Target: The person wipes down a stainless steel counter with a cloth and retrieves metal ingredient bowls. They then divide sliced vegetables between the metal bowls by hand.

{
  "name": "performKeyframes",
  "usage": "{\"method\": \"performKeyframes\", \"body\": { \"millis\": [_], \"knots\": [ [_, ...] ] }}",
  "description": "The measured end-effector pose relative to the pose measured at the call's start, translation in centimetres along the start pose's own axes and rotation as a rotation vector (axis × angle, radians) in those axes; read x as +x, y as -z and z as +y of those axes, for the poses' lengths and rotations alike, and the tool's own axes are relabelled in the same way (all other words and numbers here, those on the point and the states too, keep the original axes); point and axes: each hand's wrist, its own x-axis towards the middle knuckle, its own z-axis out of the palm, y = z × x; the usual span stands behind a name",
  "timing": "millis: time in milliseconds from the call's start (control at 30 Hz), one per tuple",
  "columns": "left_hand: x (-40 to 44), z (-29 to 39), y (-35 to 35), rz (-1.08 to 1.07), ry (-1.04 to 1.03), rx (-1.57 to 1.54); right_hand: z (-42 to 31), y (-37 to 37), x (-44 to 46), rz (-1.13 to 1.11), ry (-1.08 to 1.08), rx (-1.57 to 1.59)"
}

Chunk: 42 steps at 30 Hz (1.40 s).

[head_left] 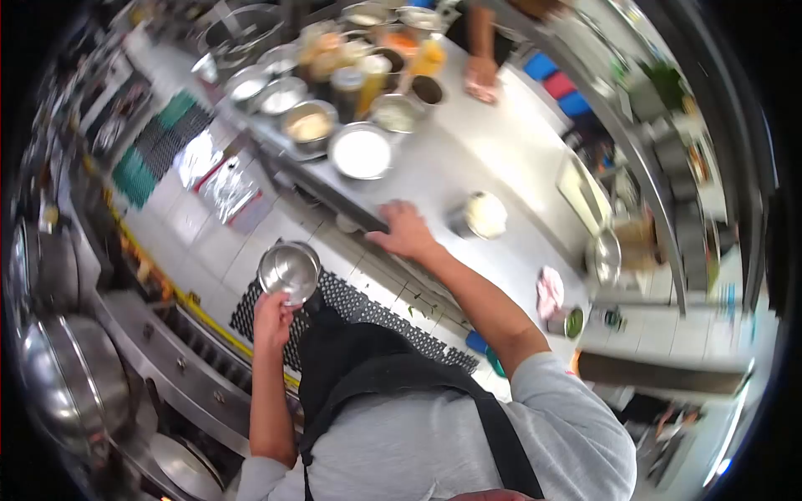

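Bowl was already in the left grip, apparently unfilled, while the right grip spread wide at the desk.

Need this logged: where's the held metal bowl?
In the head view, the metal bowl is left of centre, in the left hand, above the floor.

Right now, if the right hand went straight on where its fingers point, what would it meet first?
The right hand would probably meet the bowl of white stuff first, though depth is unclear.
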Motion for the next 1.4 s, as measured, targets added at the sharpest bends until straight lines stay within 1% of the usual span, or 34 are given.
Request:
{"method": "performKeyframes", "body": {
  "millis": [33, 67, 100, 133, 167, 233, 267, 300, 333, 400, 433, 500, 533, 567, 600, 633, 700, 767, 833, 867, 900, 933, 967, 1033, 1067, 1100, 1133, 1167, 1200, 1233, 1267, 1300, 1333, 1400],
  "knots": [
    [-2.2, -0.9, -2.1, -0.043, -0.029, 0.007, 0.2, 1.0, -3.0, 0.002, 0.046, 0.253],
    [-4.7, -2.0, -4.7, -0.088, -0.054, 0.012, 1.6, 0.9, -6.0, 0.031, 0.218, 0.449],
    [-7.2, -2.8, -7.1, -0.128, -0.063, 0.03, 1.0, 3.9, -10.9, -0.053, 0.186, 0.55],
    [-8.7, -4.1, -8.7, -0.184, -0.034, 0.057, 2.2, 4.6, -14.8, -0.053, 0.282, 0.599],
    [-10.1, -5.4, -9.9, -0.237, 0.0, 0.081, 3.5, 4.6, -18.6, -0.104, 0.26, 0.684],
    [-12.0, -8.6, -13.4, -0.368, 0.07, 0.082, 7.4, 5.1, -26.2, -0.103, 0.226, 0.706],
    [-12.4, -10.2, -14.9, -0.444, 0.075, 0.125, 9.6, 5.9, -29.8, -0.053, 0.2, 0.721],
    [-13.7, -11.4, -17.3, -0.51, 0.092, 0.191, 11.7, 6.4, -33.5, -0.123, 0.092, 0.692],
    [-15.0, -12.7, -19.8, -0.53, 0.115, 0.225, 13.6, 6.5, -37.3, -0.198, -0.016, 0.67],
    [-16.9, -15.1, -24.6, -0.574, 0.158, 0.301, 17.5, 5.6, -44.0, -0.064, -0.101, 0.717],
    [-17.6, -16.2, -26.6, -0.657, 0.185, 0.377, 18.4, 5.7, -47.4, -0.012, -0.143, 0.755],
    [-19.8, -18.2, -31.2, -0.793, 0.239, 0.523, 19.6, 5.4, -53.2, 0.194, -0.228, 0.896],
    [-21.3, -18.9, -33.8, -0.845, 0.262, 0.596, 20.3, 4.1, -55.2, 0.326, -0.268, 0.943],
    [-22.1, -19.9, -35.9, -0.852, 0.274, 0.633, 19.9, 4.7, -57.5, 0.371, -0.318, 0.987],
    [-22.7, -20.9, -37.5, -0.93, 0.3, 0.694, 19.9, 4.5, -59.3, 0.428, -0.35, 1.045],
    [-23.2, -21.8, -39.2, -1.006, 0.325, 0.754, 20.0, 4.0, -60.6, 0.485, -0.379, 1.102],
    [-24.7, -23.6, -42.8, -1.051, 0.328, 0.837, 19.6, 2.5, -62.1, 0.732, -0.399, 1.185],
    [-26.4, -25.2, -45.7, -1.138, 0.346, 0.914, 19.1, 2.2, -63.2, 0.841, -0.424, 1.326],
    [-29.4, -26.1, -48.6, -1.171, 0.318, 1.015, 17.7, 3.4, -64.2, 0.915, -0.476, 1.402],
    [-29.6, -27.0, -49.4, -1.21, 0.275, 1.08, 17.8, 3.2, -64.3, 0.942, -0.483, 1.401],
    [-30.2, -27.4, -50.5, -1.247, 0.221, 1.138, 17.8, 2.8, -64.1, 1.057, -0.455, 1.363],
    [-31.1, -27.3, -51.2, -1.295, 0.219, 1.174, 17.8, 2.8, -63.8, 1.168, -0.428, 1.322],
    [-30.5, -28.1, -51.6, -1.35, 0.252, 1.193, 17.7, 3.2, -63.6, 1.185, -0.438, 1.314],
    [-29.4, -29.0, -52.2, -1.464, 0.299, 1.195, 17.4, 4.1, -64.2, 1.302, -0.553, 1.308],
    [-29.7, -29.2, -52.8, -1.495, 0.331, 1.185, 17.7, 4.2, -64.2, 1.361, -0.629, 1.25],
    [-29.7, -28.9, -53.3, -1.587, 0.359, 1.119, 18.2, 5.0, -64.3, 1.372, -0.674, 1.232],
    [-29.2, -28.5, -53.4, -1.672, 0.398, 1.059, 18.9, 5.8, -64.4, 1.416, -0.654, 1.365],
    [-27.3, -28.7, -53.8, -1.719, 0.498, 1.028, 18.9, 6.3, -64.7, 1.485, -0.676, 1.488],
    [-26.5, -28.4, -53.9, -1.728, 0.505, 1.043, 19.1, 7.2, -64.3, 1.502, -0.697, 1.395],
    [-25.8, -28.2, -54.2, -1.735, 0.501, 1.053, 19.4, 7.9, -64.2, 1.51, -0.729, 1.383],
    [-24.9, -28.0, -54.3, -1.744, 0.523, 1.044, 19.8, 8.6, -64.0, 1.503, -0.692, 1.408],
    [-24.0, -27.7, -54.3, -1.716, 0.496, 1.095, 20.2, 9.1, -63.6, 1.492, -0.648, 1.438],
    [-23.0, -27.2, -54.2, -1.684, 0.464, 1.149, 20.4, 9.7, -63.2, 1.497, -0.686, 1.39],
    [-21.1, -26.5, -53.8, -1.64, 0.483, 1.157, 20.2, 11.4, -62.6, 1.501, -0.693, 1.385]
  ]
}}
